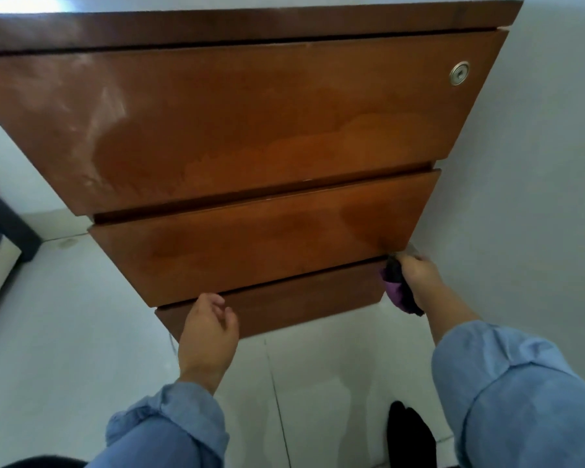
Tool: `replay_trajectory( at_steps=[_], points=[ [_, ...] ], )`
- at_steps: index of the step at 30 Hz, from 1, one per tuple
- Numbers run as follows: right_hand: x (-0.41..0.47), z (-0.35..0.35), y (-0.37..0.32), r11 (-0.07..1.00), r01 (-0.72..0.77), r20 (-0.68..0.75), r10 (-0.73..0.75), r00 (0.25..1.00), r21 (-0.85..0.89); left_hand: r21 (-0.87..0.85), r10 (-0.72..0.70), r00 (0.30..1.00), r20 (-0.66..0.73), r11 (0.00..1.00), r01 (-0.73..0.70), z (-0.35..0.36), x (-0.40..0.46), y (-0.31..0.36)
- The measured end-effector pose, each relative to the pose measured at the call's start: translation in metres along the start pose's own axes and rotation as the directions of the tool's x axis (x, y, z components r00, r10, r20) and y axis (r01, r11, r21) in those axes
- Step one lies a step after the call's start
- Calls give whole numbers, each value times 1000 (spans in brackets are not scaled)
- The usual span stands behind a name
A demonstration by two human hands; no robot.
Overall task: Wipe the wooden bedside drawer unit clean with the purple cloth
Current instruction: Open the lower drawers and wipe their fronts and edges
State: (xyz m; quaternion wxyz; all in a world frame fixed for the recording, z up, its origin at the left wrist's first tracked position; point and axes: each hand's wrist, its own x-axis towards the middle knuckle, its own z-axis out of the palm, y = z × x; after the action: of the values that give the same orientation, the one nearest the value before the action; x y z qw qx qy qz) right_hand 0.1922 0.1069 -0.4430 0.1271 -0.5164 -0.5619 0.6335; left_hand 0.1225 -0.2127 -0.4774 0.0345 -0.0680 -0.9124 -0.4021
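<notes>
Two hands at drawer unit (250, 130), right hand (419, 275) clamping purple cloth (399, 292), fingertips hidden, left hand (206, 336) fingers loosely apart.

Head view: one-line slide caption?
Right hand presses purple cloth at wooden three-drawer unit's lower right corner; open left hand at bottom drawer.

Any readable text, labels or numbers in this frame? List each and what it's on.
None readable.
Lock on the top drawer: round metal face, no legible marking.
Drawer unit, cloth in the right hand, left hand, sleeves: no print or label visible.
</notes>
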Motion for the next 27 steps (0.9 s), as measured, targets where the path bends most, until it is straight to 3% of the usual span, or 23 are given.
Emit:
replay_trajectory(
  at_steps=[3, 5, 8, 12, 18, 27],
  points=[
    [16, 7, 5, 992, 115, -11, -116, 993, -53, -154, -237, 966, -106, 963, 220, 0, 9, -12],
    [20, 11, 5, 989, 144, 81, -141, 987, -24, -193, -364, 912, -187, 924, 329, 0, 17, -24],
    [25, 13, 6, 983, 181, 186, -171, 968, -38, -228, -478, 857, -191, 871, 435, -3, 26, -39],
    [32, 9, 11, 976, 219, 240, -208, 948, -20, -357, -404, 898, -174, 876, 325, -9, 35, -50],
    [34, 10, 15, 975, 220, 291, -216, 932, 19, -256, -349, 917, -194, 920, 296, -10, 44, -67],
    [37, 9, 22, 960, 279, 137, -275, 952, -16, -192, -389, 899, -202, 916, 353, -10, 47, -79]
  ],
)
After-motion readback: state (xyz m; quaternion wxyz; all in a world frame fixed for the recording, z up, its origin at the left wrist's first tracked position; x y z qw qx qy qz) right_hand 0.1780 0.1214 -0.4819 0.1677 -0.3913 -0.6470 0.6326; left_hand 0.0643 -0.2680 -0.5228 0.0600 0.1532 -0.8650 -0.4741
